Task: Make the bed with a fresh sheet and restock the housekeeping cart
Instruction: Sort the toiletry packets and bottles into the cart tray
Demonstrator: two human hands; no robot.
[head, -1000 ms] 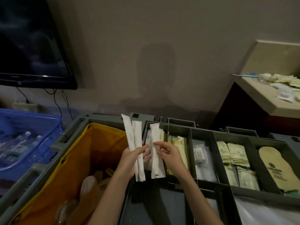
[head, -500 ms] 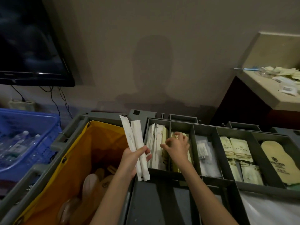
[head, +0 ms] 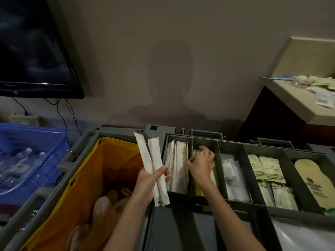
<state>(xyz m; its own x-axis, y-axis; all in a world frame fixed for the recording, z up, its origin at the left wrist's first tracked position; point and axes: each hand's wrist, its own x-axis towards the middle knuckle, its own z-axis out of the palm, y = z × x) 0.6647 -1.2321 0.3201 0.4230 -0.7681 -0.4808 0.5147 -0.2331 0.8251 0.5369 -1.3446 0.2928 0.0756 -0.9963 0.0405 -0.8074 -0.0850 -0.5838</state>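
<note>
While the left hand (head: pixel 147 182) grips two long white packets (head: pixel 152 169) and holds them tilted over the seam between the yellow bag (head: pixel 87 178) and the tray (head: pixel 233 147), the right hand (head: pixel 201 164) hangs over the tray's second compartment from the left, fingers loosely curled. Whether those fingers pinch anything I cannot tell; they sit just above the gold packets (head: pixel 213 180) standing in that compartment.

On the cart (head: pixel 81 142), the tray runs along the far edge. Its leftmost compartment holds more white packets (head: pixel 178 165), upright and leaning, just beside the pair in the left hand. Right of the gold ones comes a compartment of clear sachets (head: pixel 232 176), then one of pale green sachets (head: pixel 268 176) laid in overlapping rows, then a slipper (head: pixel 315 183) with a dark logo, sole up, at the right end.

The yellow bag fills the cart's left half, and brown slippers (head: pixel 110 205) lie in its bottom. Nearer the person, the cart shows a flat grey lid and a clear plastic sheet (head: pixel 304 234) at the right corner.

Left of the cart stands a blue basket (head: pixel 32 134) of water bottles (head: pixel 21 160). A dark TV (head: pixel 32 51) hangs on the wall above it, cables trailing below. At the right, a tabletop (head: pixel 293 98) carries scattered pale sachets (head: pixel 319 82).
</note>
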